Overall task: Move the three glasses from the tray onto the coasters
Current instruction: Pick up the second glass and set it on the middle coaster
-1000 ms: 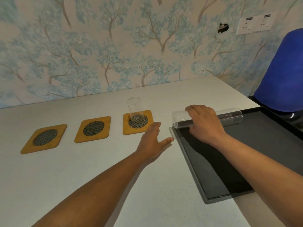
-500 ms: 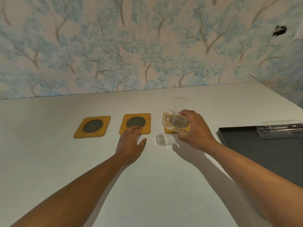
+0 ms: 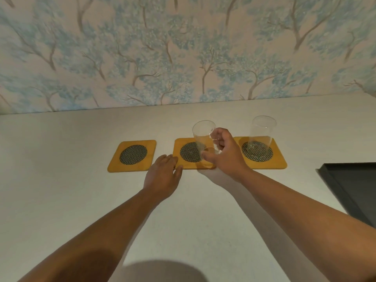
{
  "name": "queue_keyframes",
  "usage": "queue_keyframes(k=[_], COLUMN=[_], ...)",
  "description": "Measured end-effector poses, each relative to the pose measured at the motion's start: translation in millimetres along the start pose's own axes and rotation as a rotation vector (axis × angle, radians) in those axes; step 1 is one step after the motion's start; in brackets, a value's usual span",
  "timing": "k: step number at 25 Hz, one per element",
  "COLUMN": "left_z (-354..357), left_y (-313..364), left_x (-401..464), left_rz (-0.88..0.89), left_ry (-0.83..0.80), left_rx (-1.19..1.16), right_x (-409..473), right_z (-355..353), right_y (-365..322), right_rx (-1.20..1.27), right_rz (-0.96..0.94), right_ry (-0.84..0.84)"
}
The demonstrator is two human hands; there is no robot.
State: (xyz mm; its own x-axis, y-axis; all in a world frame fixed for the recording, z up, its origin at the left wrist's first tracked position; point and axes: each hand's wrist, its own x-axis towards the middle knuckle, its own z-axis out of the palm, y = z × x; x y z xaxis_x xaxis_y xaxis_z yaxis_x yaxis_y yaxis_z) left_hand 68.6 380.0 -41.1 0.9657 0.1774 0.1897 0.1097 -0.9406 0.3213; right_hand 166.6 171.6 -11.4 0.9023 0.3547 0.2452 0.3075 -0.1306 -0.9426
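Three wooden coasters with dark woven centres lie in a row across the middle of the white counter (image 3: 61,200), parallel to its back edge where the tree-patterned wallpaper (image 3: 183,53) begins. The right hand (image 3: 222,154) is wrapped around a clear glass (image 3: 203,139), thumb on the near side and fingers on the far side, and holds it nearly upright, tipped slightly, over the middle coaster (image 3: 187,152); whether its base already touches the coaster cannot be told, since the hand covers it. A second glass (image 3: 261,136) stands upright on the dark centre of the right coaster (image 3: 262,153), apart from both hands. The left coaster (image 3: 133,155) carries nothing. The left hand (image 3: 163,176) lies flat and relaxed on the counter, grasping nothing, its fingertips touching the near left corner of the middle coaster. At the counter's right edge a corner of the black tray (image 3: 350,184) shows, and no glass is visible on that part.
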Motion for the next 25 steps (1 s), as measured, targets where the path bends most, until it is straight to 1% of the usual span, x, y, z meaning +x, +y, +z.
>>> queue_keyframes(k=[2,6,11,25], left_z=[6.3,10.6,13.4,13.2], left_y=[-4.1,-9.1,-12.0,-11.6], left_x=[-2.2,-1.4,0.1,-0.9], left_rz=[-0.010,-0.048,-0.062,-0.064], left_ry=[0.030,0.068,0.063,0.071], left_rx=[-0.021,-0.057,-0.077,-0.085], right_x=[14.0,32.1,39.0,36.1], right_z=[10.8,27.8,38.0,44.7], right_y=[7.1,17.9,28.3,37.6], right_rx=[0.045,0.026,-0.009,0.010], right_rz=[0.022,0.020,0.020,0.028], right_ry=[-0.018,-0.023,-0.026,0.009])
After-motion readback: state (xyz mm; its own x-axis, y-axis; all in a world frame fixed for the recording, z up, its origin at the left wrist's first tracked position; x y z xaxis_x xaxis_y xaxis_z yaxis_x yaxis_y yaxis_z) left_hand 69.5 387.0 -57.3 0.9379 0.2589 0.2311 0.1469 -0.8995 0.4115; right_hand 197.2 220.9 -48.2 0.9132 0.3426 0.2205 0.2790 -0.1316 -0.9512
